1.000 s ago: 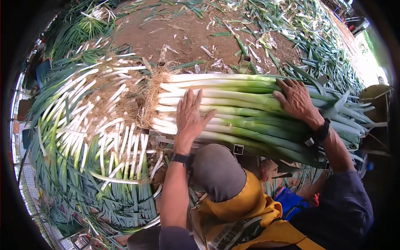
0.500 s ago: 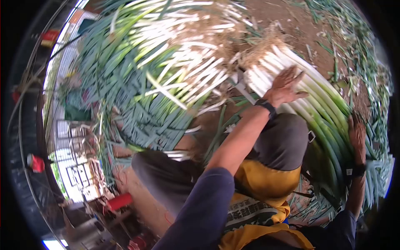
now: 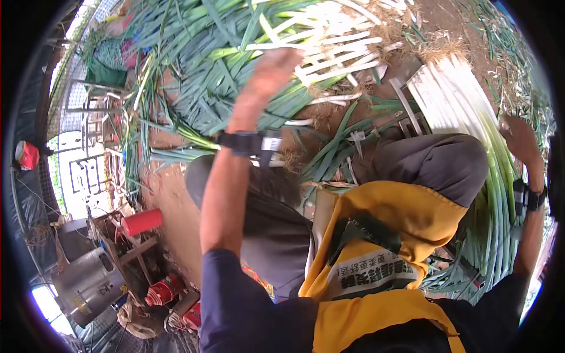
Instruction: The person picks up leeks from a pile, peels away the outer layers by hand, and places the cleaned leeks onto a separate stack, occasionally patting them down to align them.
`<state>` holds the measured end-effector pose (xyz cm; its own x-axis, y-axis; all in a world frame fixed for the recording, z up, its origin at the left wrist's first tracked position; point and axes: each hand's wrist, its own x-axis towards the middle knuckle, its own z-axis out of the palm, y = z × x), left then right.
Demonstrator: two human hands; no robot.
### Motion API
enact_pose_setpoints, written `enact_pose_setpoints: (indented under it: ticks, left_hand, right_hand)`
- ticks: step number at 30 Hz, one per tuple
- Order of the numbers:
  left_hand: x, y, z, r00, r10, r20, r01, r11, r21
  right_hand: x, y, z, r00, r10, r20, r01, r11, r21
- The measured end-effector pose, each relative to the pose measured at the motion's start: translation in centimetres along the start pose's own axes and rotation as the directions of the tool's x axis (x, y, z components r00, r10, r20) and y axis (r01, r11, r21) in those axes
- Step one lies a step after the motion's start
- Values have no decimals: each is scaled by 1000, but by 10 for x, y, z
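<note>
A neat bundle of long green onions (image 3: 459,100) lies on my right, white stems and roots at the top, green leaves running down past my knee. My right hand (image 3: 521,140) is at the outer side of this bundle, palm toward the stems, fingers loosely bent and apart. My left hand (image 3: 272,70) hangs over a large loose pile of green onions (image 3: 206,65), close to the white stems at its right. Motion smears its fingers, so I cannot tell whether they hold a stalk. A black band circles each wrist.
A metal bracket (image 3: 407,109) stands at the bundle's left side. My knees (image 3: 435,156) and yellow apron (image 3: 376,206) are below. At the lower left are a red cylinder (image 3: 142,222), a metal canister (image 3: 88,286) and a red container (image 3: 165,290). Leaf scraps litter the ground at right.
My left hand has left the bundle's white stems and swung left over the loose pile. My right hand stays by the bundle's outer side. The view has shifted with my head.
</note>
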<state>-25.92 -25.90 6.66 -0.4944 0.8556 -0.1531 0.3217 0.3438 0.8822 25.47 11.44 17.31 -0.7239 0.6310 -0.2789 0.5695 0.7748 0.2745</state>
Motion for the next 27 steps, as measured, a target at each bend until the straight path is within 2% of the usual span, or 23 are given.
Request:
enact_pose_setpoints:
  ticks: [1, 2, 3, 4, 5, 6, 7, 8, 9, 11, 12, 13, 15, 16, 17, 18, 19, 20, 22, 23, 24, 26, 27]
  left_hand:
    - [-15, -7, -26, 996, -35, -79, 29, 996, -79]
    - [-32, -3, -44, 984, -77, -158, 52, 986, -159]
    - [-44, 4, -54, 970, -121, -210, 75, 975, -211]
    - [-57, 14, -66, 951, -167, -260, 97, 960, -263]
    - [-68, 21, -76, 926, -220, -307, 120, 942, -314]
    - [-75, 22, -85, 927, -159, -341, 27, 932, -361]
    - [-79, 21, -90, 921, -98, -378, -68, 913, -403]
    - [-82, 23, -93, 907, -36, -419, -167, 884, -438]
    - [-89, 33, -96, 896, -66, -440, -136, 901, -413]
    - [-109, 54, -99, 866, -120, -485, -73, 930, -360]
    - [-117, 54, -105, 856, -138, -498, -74, 921, -382]
    - [-123, 51, -110, 848, -156, -507, -74, 912, -404]
    - [-137, 45, -126, 842, -135, -522, -177, 845, -504]
    - [-131, 63, -129, 725, -345, -596, -123, 787, -605]
    - [-117, 95, -129, 569, -538, -622, -95, 708, -699]
    - [-113, 98, -128, 476, -612, -632, -86, 682, -726]
    - [-109, 102, -128, 378, -677, -632, -85, 654, -752]
    - [-110, 94, -128, 371, -649, -663, -77, 691, -719]
    - [-126, 64, -138, 543, -502, -673, -158, 726, -669]
    - [-149, 32, -152, 692, -350, -632, -246, 708, -662]
    - [-160, 14, -160, 785, -207, -584, -312, 682, -661]
    - [-172, -17, -177, 887, 69, -456, -401, 604, -689]
    - [-172, -16, -177, 887, 69, -457, -394, 631, -668]
  right_hand:
    - [18, -63, -36, 989, -126, -81, 134, 985, 104]
    - [29, -127, -69, 963, -226, -150, 245, 961, 127]
    - [47, -172, -86, 939, -342, -40, 341, 906, 253]
    - [65, -218, -91, 879, -477, -18, 463, 845, 268]
    - [78, -270, -104, 777, -628, 45, 573, 736, 360]
    - [105, -315, -101, 667, -715, 207, 598, 680, 424]
    - [119, -348, -64, 573, -818, -48, 684, 446, 578]
    - [148, -396, 2, 491, -840, -232, 783, 309, 540]
    - [161, -456, -11, 404, -880, 249, 720, 474, 507]
    - [154, -541, 26, 535, -764, 362, 645, 646, 409]
    - [155, -572, 73, 521, -825, 217, 643, 547, 536]
    - [148, -600, 80, 471, -814, 340, 654, 581, 484]
    - [128, -648, 146, 526, -850, -22, 781, 473, 409]
    - [116, -661, 152, 569, -822, 1, 754, 523, 396]
    - [104, -677, 154, 612, -791, 22, 726, 572, 383]
    - [96, -690, 158, 654, -755, 41, 693, 620, 369]
    - [92, -703, 176, 656, -753, -51, 711, 594, 376]
    - [92, -713, 194, 671, -741, -39, 698, 612, 372]
    - [93, -729, 206, 696, -718, -21, 676, 645, 356]
    - [94, -732, 211, 719, -692, -70, 666, 656, 356]
    - [96, -733, 204, 714, -700, -32, 651, 645, 400]
    - [106, -724, 179, 703, -710, 42, 609, 632, 479]
    - [109, -722, 175, 716, -695, -74, 636, 604, 479]
